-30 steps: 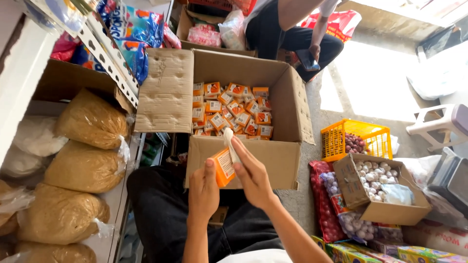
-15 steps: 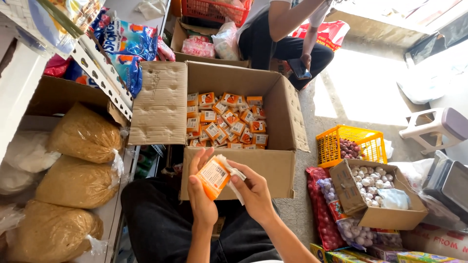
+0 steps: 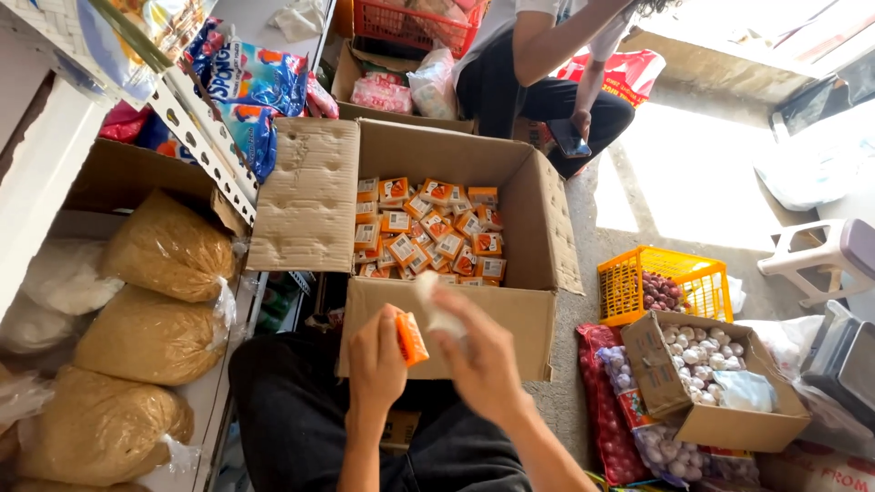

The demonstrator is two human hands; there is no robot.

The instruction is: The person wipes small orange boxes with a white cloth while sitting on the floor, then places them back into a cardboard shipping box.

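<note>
Left hand [image 3: 375,362] pinches a small orange packet [image 3: 411,338] right beside the right hand [image 3: 478,360], which grips something pale and blurry. Looks like mid-check; next the packet probably needs setting down in the open cardboard box [image 3: 538,219] just beyond.

A big brown cardboard box [image 3: 538,228] sits in the middle, full of small orange packets [image 3: 428,228]. One orange packet [image 3: 411,338] is in the left hand [image 3: 378,364], low in the middle. Blue snack bags [image 3: 251,82] hang at the upper left — a smaller brown box [image 3: 729,419] sits at the lower right.
</note>
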